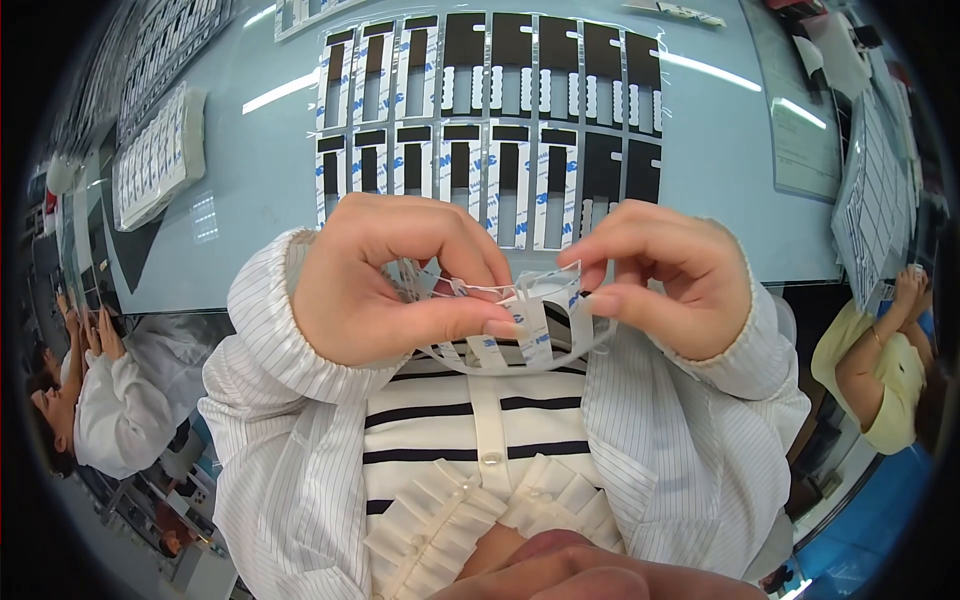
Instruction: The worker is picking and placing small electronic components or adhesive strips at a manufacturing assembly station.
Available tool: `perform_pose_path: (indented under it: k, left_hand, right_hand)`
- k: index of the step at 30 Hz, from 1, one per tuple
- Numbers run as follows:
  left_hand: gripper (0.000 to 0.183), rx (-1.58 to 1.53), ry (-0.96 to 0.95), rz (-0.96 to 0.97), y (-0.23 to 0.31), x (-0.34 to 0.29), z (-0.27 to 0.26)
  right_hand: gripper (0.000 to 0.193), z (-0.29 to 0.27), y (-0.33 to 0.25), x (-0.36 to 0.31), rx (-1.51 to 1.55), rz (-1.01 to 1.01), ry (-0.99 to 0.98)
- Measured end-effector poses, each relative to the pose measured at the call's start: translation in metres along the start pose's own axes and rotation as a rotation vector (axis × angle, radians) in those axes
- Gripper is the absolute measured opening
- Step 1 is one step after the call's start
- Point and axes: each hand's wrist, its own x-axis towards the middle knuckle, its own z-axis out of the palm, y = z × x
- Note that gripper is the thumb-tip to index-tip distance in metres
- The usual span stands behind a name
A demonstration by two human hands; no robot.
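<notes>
My left hand [395,280] holds a curled, see-through sheet of white adhesive strips [535,335] with blue print, its thumb laid over the front edge. On the sheet's right end, my right hand [680,270] closes thumb and fingers in a pinch; whether a single strip is lifted between them cannot be made out. The sheet bows toward my body, above the table's near edge. Just beyond both hands lie two rows of flat black parts [512,42]. Several of them, mostly at the left and in the near row, carry white adhesive strips with blue print [508,190].
A stack of white strip sheets [160,160] lies at the left of the table [255,190], with dark sheets of parts [170,65] behind it. More sheets [870,215] are piled at the right, beside a clear panel [805,150]. Other people sit at left [130,405] and right [865,365].
</notes>
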Motion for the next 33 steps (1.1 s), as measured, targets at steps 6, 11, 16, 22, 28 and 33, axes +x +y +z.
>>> perform_pose_path:
  k: [6, 11, 16, 22, 28, 33]
  left_hand:
    - [0.016, 0.056, -0.025, -0.073, 0.000, 0.004, -0.001]
    - [0.019, 0.185, 0.002, 0.020, -0.013, 0.005, -0.014]
    - [0.020, 0.387, 0.064, -0.074, -0.013, -0.001, -0.026]
    - [0.025, 0.482, 0.204, -0.198, -0.016, 0.000, -0.023]
    - [0.026, 0.598, 0.288, -0.193, -0.015, 0.007, -0.018]
    - [0.026, 0.631, 0.311, -0.098, -0.009, 0.013, -0.005]
  right_hand:
    - [0.021, 0.009, 0.000, -0.005, -0.170, -0.212, 0.119]
    - [0.028, 0.013, 0.011, -0.003, -0.507, -0.559, 0.260]
    - [0.023, 0.009, 0.018, -0.009, -0.877, -0.912, 0.379]
    - [0.021, 0.009, 0.021, -0.011, -0.842, -1.185, 0.349]
    - [0.018, 0.004, 0.018, -0.022, -0.317, -1.072, 0.248]
    - [0.017, -0.010, 0.015, -0.036, 0.013, -0.938, 0.273]
